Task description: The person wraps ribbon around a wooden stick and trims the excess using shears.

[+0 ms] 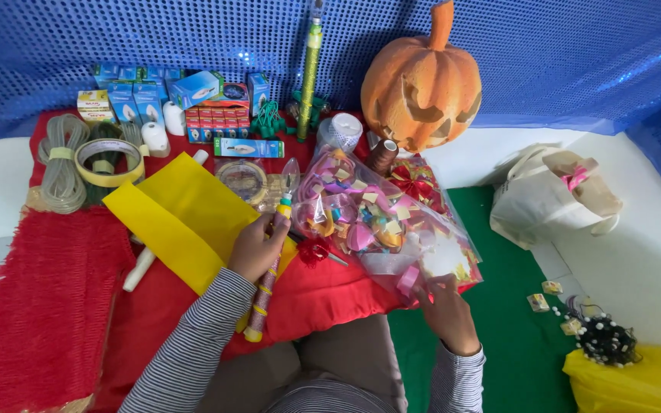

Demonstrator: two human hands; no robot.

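My left hand [256, 246] rests on a folded yellow felt sheet [177, 218] and grips a long patterned stick with a yellow end [258, 310] that lies across the red cloth. My right hand [447, 312] pinches the near corner of a clear plastic bag [380, 222] full of colourful paper and foam shapes. The bag lies between my hands on the red cloth [47, 306]. A small red bow [314, 250] sits just right of my left hand. Striped sleeves cover both arms.
An orange carved pumpkin [422, 80] stands at the back. Blue boxes [147, 95], a tape roll [109, 162], coiled cord [61, 164], a white fabric bag [552, 195] on the right, a yellow bag [636, 382] and beaded wire [602, 336] at lower right.
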